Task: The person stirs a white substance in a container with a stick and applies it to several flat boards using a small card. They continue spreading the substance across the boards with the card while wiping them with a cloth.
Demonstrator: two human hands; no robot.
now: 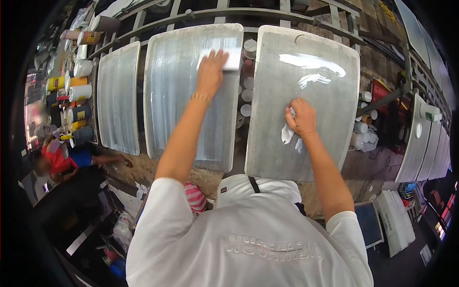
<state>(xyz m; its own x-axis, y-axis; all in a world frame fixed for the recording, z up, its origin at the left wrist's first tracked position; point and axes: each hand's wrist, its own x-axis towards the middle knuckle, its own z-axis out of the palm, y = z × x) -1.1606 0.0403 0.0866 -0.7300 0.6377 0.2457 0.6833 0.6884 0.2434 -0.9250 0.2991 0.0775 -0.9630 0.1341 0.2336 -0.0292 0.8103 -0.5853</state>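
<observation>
Left hand: I see my left hand (213, 62) laid over a white sheet (232, 59), fingers reaching across it; I cannot tell whether they pinch it or only press.
Sheet: it lies on the upper right part of the middle panel (184, 115), which is streaked with white.
Right hand: my right hand (302, 116) is curled closed on a white scrap (287, 133), cloth or paper I cannot tell, its loose end hanging out below the fingers.
Right panel: the scrap is over the right panel (330, 110); beyond the hand I see two white smears (313, 63).
Left panel: the left panel (118, 98) stands beside the middle one.
Around: I have pots (83, 68) at left, and a person in red (56, 158) below them.
</observation>
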